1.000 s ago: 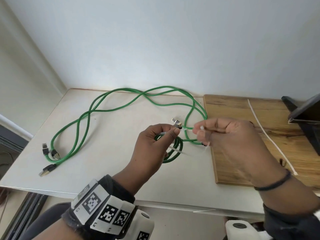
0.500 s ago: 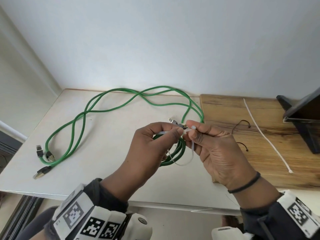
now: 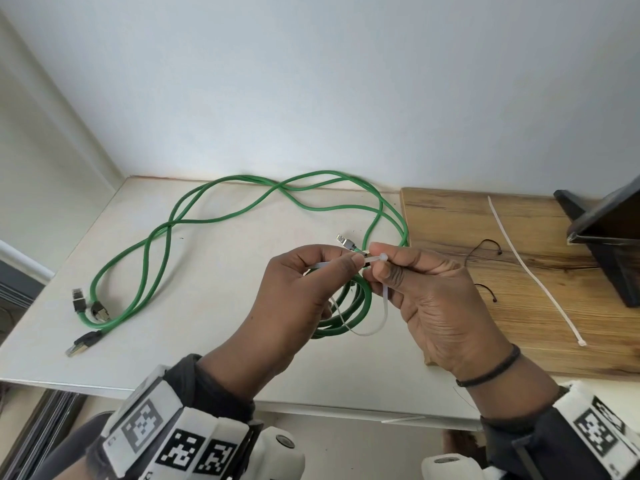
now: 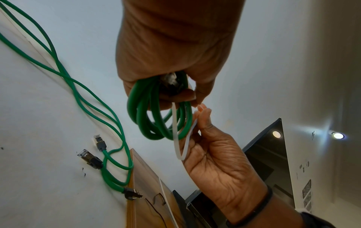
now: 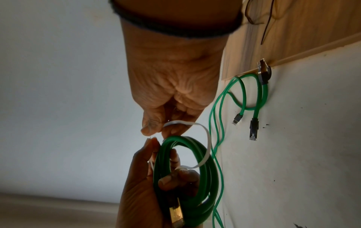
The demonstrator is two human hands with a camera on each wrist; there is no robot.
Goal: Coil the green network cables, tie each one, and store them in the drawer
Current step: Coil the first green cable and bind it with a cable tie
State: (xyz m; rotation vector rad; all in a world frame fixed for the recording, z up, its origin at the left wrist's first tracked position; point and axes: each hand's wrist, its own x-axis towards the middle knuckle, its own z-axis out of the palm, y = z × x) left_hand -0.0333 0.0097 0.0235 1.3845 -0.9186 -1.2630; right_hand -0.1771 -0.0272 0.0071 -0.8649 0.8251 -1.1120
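Note:
My left hand [image 3: 349, 264] holds a small coil of green network cable [image 3: 349, 306] above the white table and pinches one end of a white zip tie [image 3: 379, 320]. My right hand [image 3: 380, 262] pinches the tie's head, right against the left fingertips. The tie hangs in a loose loop around the coil [image 4: 156, 121]. A metal plug [image 3: 346, 241] sticks up from the coil. In the right wrist view the zip tie [image 5: 207, 143] arcs over the coil [image 5: 187, 177]. Two more green cables [image 3: 166, 244] lie uncoiled on the table.
A wooden board [image 3: 519, 320] on the right carries a spare white zip tie [image 3: 530, 268], two thin black ties [image 3: 485, 244] and a black stand [image 3: 609, 237]. The loose cables' plugs [image 3: 86, 306] lie near the white table's [image 3: 207, 341] left front corner. A wall stands behind.
My right hand came back left from over the board's edge and now meets my left fingertips. The zip tie, stretched out before, now hangs as a loop around the coil.

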